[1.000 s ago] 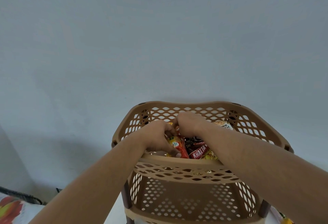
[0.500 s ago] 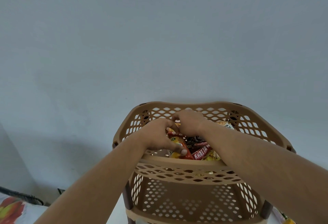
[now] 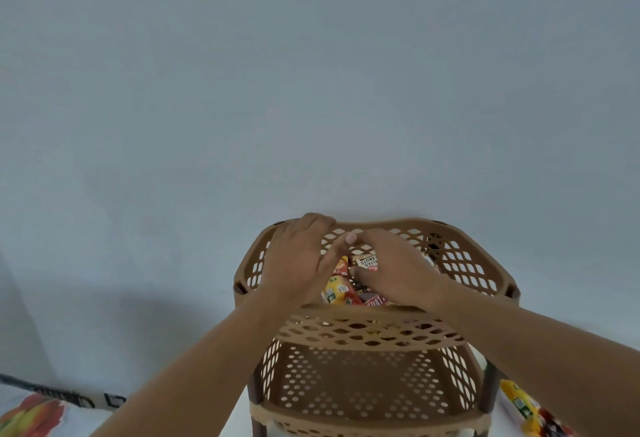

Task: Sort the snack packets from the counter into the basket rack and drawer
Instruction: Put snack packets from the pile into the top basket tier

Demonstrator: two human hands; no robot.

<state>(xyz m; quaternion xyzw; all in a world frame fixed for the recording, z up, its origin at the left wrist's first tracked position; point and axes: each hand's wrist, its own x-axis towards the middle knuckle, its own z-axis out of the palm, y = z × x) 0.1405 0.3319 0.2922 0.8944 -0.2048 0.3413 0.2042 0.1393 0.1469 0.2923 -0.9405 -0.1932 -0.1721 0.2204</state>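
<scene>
Here, left hand (image 3: 298, 260) atop basket rack (image 3: 398, 223), right hand (image 3: 398, 270) among packets (image 3: 337, 293)

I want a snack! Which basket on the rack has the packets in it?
The top basket: colourful packets lie in it. The basket below shows only its holed floor.

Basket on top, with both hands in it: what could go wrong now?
1. The packets are piled close to the low front rim of the top basket. The right hand, in among them, might push one out.
2. The left hand lies at the back rim. Leaning on it might rock the rack.
3. The counter packet beside the rack could be missed.
</scene>
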